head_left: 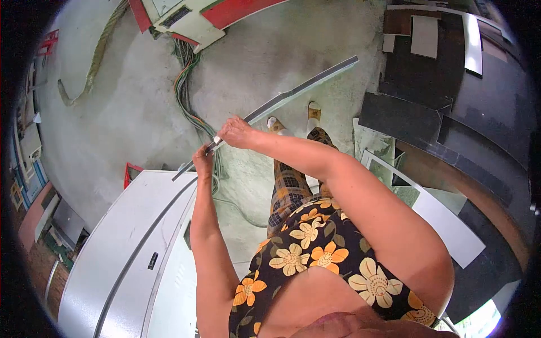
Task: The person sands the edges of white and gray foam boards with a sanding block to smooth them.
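A long, narrow dark-grey strip with a pale edge (321, 79) runs diagonally across the view, from above the white cabinet up to the right, with a slight bend along its length. My left hand (203, 160) is closed around it near its lower-left end. Just above and to the right, my right hand (235, 133) grips the same strip, fingers wrapped over it. A small white piece (217, 139) shows at the strip between the two hands; what it is cannot be made out.
At lower left stands a white cabinet (121, 236) with a dark seam. A cable bundle (186, 101) crosses the concrete floor from a red-and-white machine (194, 22). A ribbed hose (104, 48) lies at upper left. Dark panels (417, 121) are stacked on the right.
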`<state>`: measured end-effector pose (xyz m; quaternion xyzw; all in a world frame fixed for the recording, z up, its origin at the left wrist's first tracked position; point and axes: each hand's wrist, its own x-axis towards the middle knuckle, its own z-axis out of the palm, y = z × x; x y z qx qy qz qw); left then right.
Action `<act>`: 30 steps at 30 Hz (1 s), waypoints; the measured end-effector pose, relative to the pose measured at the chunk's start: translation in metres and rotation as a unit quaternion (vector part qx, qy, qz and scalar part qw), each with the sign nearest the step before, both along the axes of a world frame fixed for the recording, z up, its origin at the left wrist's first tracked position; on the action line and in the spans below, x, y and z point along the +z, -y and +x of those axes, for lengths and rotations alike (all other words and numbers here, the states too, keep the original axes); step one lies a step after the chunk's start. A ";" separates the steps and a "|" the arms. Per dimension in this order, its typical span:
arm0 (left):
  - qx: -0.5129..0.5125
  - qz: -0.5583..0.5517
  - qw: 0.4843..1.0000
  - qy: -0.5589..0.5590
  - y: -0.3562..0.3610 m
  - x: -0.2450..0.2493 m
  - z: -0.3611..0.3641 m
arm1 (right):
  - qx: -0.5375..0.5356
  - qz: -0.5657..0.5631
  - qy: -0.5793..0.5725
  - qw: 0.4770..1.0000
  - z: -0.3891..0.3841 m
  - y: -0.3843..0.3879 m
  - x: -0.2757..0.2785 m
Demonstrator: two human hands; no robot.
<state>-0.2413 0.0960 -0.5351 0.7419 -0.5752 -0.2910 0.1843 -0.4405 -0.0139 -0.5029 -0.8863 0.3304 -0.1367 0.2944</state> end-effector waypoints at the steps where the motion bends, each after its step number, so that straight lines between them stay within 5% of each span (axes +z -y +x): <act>1: 0.027 0.034 0.999 0.006 -0.004 -0.005 0.002 | -0.023 -0.022 0.048 0.998 -0.002 -0.006 -0.001; 11: 0.056 0.060 0.996 0.031 -0.017 -0.034 0.017 | -0.039 -0.032 0.075 0.996 -0.052 0.000 0.042; 14: 0.067 0.057 0.995 0.040 -0.025 -0.043 0.018 | -0.069 -0.127 -0.081 0.986 -0.060 0.022 0.049; 20: 0.079 0.060 0.994 0.034 -0.028 -0.042 0.014 | 0.012 -0.020 -0.256 0.966 -0.081 0.059 0.060; 23: 0.083 0.066 0.993 0.055 -0.031 -0.049 0.015 | 0.000 -0.007 -0.188 0.982 -0.113 0.067 0.069; 26: 0.093 0.080 0.991 0.059 -0.036 -0.055 0.019 | -0.126 -0.045 -0.134 0.982 -0.153 0.077 0.070; 30: 0.101 0.047 0.993 0.027 -0.039 -0.063 0.025 | -0.163 -0.144 -0.126 0.968 -0.181 0.060 0.028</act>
